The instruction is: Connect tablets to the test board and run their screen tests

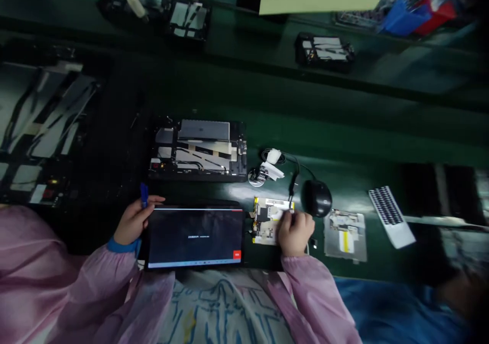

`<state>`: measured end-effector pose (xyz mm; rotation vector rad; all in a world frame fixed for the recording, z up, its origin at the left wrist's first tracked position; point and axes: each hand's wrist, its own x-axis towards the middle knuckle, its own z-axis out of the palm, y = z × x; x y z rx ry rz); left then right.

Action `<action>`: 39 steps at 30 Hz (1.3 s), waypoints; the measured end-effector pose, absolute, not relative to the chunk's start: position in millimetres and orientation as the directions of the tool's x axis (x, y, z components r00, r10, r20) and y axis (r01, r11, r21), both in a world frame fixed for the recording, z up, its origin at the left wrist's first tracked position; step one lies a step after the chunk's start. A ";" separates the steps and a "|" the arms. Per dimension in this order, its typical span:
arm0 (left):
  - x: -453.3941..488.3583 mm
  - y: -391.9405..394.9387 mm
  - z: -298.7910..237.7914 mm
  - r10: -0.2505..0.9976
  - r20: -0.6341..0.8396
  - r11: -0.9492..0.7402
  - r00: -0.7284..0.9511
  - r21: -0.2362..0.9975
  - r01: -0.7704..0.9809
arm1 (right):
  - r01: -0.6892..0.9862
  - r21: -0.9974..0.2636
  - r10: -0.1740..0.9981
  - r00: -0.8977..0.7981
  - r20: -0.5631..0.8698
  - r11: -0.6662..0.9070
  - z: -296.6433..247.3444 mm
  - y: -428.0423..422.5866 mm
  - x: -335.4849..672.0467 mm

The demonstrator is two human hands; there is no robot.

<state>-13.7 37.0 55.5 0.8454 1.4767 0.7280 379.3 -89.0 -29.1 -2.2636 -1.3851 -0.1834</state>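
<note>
In the head view, a tablet [195, 237] with a lit dark screen and a small red button lies flat in front of me. At its left edge my left hand [133, 219] is closed around a blue pen [144, 195], fingertips by the tablet's upper left corner. To the right of the tablet lies a bare circuit board [267, 222] with yellow edges, close beside it. My right hand [296, 232] rests over the board's right side, fingers pinched together. A black cable [293, 185] runs down to those fingers; what they grip is hidden.
An opened tablet [198, 150] lies behind the lit one. A black mouse [317, 198], a metal-backed board [346, 237] and a white patterned strip [391, 217] are at right. More opened devices [324, 49] sit farther back. Pink sleeves of a neighbour show at left.
</note>
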 end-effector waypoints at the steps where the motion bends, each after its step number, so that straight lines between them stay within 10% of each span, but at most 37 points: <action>1: -14.2 36.9 56.0 0.843 -0.538 0.536 -0.012 0.839 0.092 | 0.869 -0.328 0.805 0.477 0.353 -0.371 -26.8 -88.1 378.4; 17: -12.1 26.3 41.7 0.941 -0.333 0.331 -0.058 0.942 -0.052 | 0.863 -0.497 0.826 0.210 0.523 0.095 -16.5 -124.8 359.0; 23: -11.3 27.6 45.0 0.948 -0.301 0.301 -0.105 0.954 -0.020 | 0.835 -0.545 0.867 0.328 0.375 -0.080 -3.0 -109.1 368.3; 31: -12.8 31.5 43.7 0.951 -0.284 0.286 -0.119 0.958 -0.006 | 0.495 -0.791 0.642 0.747 0.176 -0.359 19.1 -92.8 438.2; 39: -9.5 31.7 43.8 0.952 -0.275 0.278 -0.138 0.960 0.008 | 0.755 -0.556 0.904 0.428 0.018 -0.347 34.2 -97.4 443.9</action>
